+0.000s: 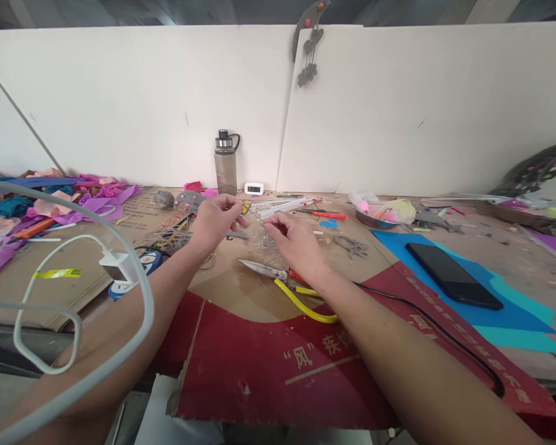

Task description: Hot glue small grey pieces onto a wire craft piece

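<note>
Over the middle of the cardboard, a thin strand (256,214) stretches between my two hands. My left hand (217,217) pinches one end with thumb and forefinger. At the other end my right hand (295,240) has its fingers closed on the same strand; whether it is cord or wire is too fine to tell. Scissors (301,301) with yellow handles lie just below my right hand, partly covered by the forearm. Beside my left wrist is a tangle of grey cord (171,235). A small coil of grey cord (351,245) rests to the right of my right hand.
A water bottle (225,165) and a small digital clock (254,189) stand against the white board. On the right are a black phone (453,275) on blue sheets and a bowl (373,220). A white charger cable (143,296) loops across the left foreground. Crumpled coloured paper (92,201) fills the far left.
</note>
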{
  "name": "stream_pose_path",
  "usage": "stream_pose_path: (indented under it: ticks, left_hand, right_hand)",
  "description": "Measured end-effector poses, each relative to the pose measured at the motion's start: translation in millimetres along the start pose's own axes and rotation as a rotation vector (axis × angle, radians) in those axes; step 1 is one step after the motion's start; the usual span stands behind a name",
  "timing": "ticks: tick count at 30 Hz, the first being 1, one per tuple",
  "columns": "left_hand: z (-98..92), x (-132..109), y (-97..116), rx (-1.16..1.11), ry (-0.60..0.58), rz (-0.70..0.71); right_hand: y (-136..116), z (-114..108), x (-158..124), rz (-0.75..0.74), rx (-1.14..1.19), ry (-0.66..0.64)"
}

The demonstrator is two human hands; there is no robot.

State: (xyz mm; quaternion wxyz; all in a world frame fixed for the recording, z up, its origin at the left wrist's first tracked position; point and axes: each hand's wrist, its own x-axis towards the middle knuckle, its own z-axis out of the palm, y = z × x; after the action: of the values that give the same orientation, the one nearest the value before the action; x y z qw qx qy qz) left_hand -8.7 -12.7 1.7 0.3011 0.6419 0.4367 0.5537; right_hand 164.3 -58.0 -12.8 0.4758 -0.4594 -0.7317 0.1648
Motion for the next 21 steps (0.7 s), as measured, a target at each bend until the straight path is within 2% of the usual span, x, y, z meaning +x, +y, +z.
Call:
stream_pose_path:
  ticks: [7,12,18,21]
  left_hand:
    - [-11.6,13.2,-11.9,-0.145,0.217,0.03]
    - [-16.1,18.7,-14.0,-0.341,0.284,-0.03]
    - [-22.2,22.1,-13.3,-0.417,0.365,-0.063]
    - [-25.3,23.6,-12.7,-0.422,0.395,-0.084]
  right_hand:
    - [-18.5,-7.4,-9.5,-0.125,0.011,-0.242]
    - [-38.8,-9.9,-20.2,-0.324,-0.018,-0.45]
    - [-54.4,-13.7,-27.0,-0.444,0.023,-0.552]
    - [-65.4,-23.9,-29.9,-0.482,0.127,-0.723]
